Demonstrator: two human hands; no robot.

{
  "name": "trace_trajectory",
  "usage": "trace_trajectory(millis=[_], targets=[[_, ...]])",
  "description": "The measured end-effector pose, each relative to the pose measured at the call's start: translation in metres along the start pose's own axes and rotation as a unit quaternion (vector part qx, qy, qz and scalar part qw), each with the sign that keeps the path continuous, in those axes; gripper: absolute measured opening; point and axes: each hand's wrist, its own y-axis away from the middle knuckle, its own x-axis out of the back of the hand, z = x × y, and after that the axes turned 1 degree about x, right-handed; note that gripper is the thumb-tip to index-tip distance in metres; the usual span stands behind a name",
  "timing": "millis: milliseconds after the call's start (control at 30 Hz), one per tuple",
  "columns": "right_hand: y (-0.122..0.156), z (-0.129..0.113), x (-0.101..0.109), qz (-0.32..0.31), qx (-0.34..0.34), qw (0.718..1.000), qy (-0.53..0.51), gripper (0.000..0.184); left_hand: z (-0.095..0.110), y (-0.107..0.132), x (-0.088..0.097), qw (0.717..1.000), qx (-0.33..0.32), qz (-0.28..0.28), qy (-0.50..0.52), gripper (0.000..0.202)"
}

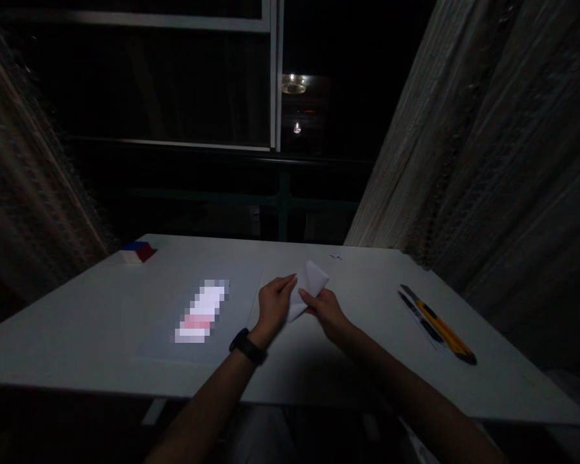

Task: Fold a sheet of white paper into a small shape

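A small folded piece of white paper [310, 283] is held just above the white table [101, 309], near its middle. My left hand [274, 306], with a dark watch on its wrist, pinches the paper's left side with thumb and fingers closed on it. My right hand [326, 309] grips the paper's lower right edge with its fingers curled. Part of the paper is hidden behind both hands.
A yellow and black utility knife [439, 325] lies on the table at the right beside a dark pen. A red, white and blue block [138, 251] sits at the far left corner. A blurred-out patch lies left of my hands. Curtains hang at both sides; a dark window is behind.
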Motion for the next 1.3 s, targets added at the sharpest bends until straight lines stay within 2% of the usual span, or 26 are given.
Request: trace_trajectory(millis=[100,333,533,767,1067,1300], targets=[[-0.004,-0.001,-0.005,0.02,0.006,0.999,-0.026,0.043,0.003,0.001,0.002,1.0,-0.014,0.01,-0.023,0.028],[-0.003,0.001,-0.005,0.0,0.01,0.996,-0.086,0.04,-0.001,0.002,0.002,0.997,-0.057,0.009,-0.048,0.029],[0.0,0.004,-0.006,-0.018,0.0,0.992,-0.127,0.04,-0.001,0.003,0.001,0.998,-0.048,0.013,-0.042,0.028],[0.002,0.008,-0.007,-0.016,-0.012,0.99,-0.14,0.04,-0.002,0.002,0.001,0.998,-0.053,0.008,-0.039,0.024],[0.005,0.003,-0.011,0.001,-0.017,0.989,-0.15,0.04,-0.006,0.001,0.0,0.991,-0.099,0.025,-0.081,0.026],[0.004,-0.001,-0.009,0.009,0.001,0.987,-0.158,0.037,-0.006,0.002,0.0,0.994,-0.076,0.037,-0.074,0.026]])
